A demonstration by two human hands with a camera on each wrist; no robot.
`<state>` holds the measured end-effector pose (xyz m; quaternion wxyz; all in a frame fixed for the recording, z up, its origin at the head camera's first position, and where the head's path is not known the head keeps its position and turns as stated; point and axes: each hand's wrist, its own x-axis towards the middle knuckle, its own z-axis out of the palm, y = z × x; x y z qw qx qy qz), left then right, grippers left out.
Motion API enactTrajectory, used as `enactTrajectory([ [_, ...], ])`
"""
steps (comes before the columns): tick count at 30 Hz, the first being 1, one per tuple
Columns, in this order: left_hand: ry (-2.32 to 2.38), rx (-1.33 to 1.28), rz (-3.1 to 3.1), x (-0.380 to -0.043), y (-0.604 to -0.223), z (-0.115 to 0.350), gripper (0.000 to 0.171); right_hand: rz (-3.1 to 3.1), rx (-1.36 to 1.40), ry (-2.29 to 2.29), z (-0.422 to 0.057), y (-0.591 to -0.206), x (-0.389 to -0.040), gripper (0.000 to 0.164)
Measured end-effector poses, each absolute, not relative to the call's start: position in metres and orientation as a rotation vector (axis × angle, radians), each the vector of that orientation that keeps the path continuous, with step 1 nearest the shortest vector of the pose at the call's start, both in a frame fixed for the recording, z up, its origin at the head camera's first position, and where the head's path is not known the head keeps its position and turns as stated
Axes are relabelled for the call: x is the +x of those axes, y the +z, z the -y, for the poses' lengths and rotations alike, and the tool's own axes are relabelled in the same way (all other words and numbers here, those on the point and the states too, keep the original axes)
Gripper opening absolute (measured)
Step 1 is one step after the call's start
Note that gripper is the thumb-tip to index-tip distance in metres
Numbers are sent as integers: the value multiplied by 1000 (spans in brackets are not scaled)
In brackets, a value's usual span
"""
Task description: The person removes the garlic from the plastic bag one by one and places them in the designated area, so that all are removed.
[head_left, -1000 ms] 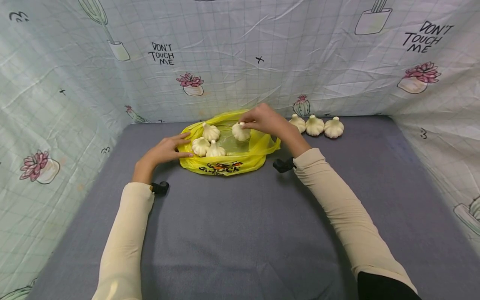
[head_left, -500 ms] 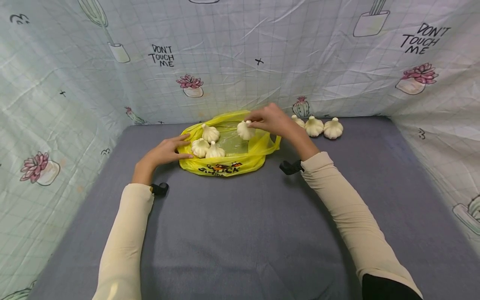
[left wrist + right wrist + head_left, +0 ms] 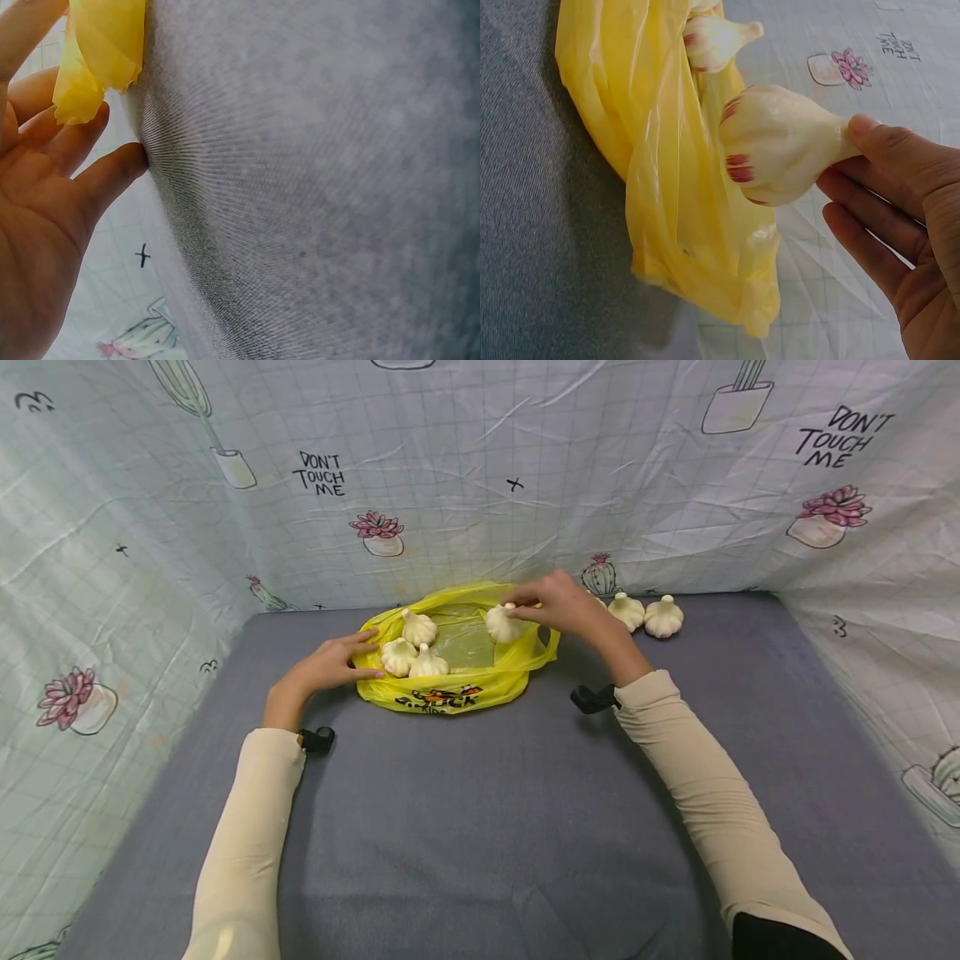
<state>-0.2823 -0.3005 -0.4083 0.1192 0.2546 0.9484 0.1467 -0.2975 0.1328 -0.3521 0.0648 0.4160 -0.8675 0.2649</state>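
Observation:
My right hand (image 3: 562, 604) pinches a white garlic bulb (image 3: 503, 624) by its stem over the right part of a yellow plastic bag (image 3: 450, 699). In the right wrist view this garlic bulb (image 3: 776, 146) shows reddish streaks, held between thumb and fingers. Three more bulbs lie in the left part of the open-mouthed bag, among them one garlic bulb (image 3: 419, 628) at the back. At the bag's left end rests my left hand (image 3: 327, 664), fingers spread and touching the plastic. In the left wrist view its thumb and fingers (image 3: 112, 176) lie beside a yellow flap (image 3: 109, 45).
Behind the right wrist stands a row of garlic bulbs, one garlic bulb (image 3: 663, 617) at its right end, another partly hidden by the hand. Grey cloth (image 3: 420, 827) covers the table. A printed curtain (image 3: 465, 468) encloses the back and sides.
My right hand has moved right with the garlic bulb, from the middle of the bag toward its right end. The left hand has stayed at the bag's left edge.

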Motion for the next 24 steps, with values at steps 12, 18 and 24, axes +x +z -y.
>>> enactTrajectory([
  [12,435,744,-2779,-281,-408,300,70,2571,1238,776,-144,-353,-296,24],
  [18,444,759,-2774,-281,-408,301,70,2553,1219,794,-148,-353,-296,24],
  [24,447,778,-2773,-280,-407,301,69,2549,1197,825,-152,-354,-294,24],
])
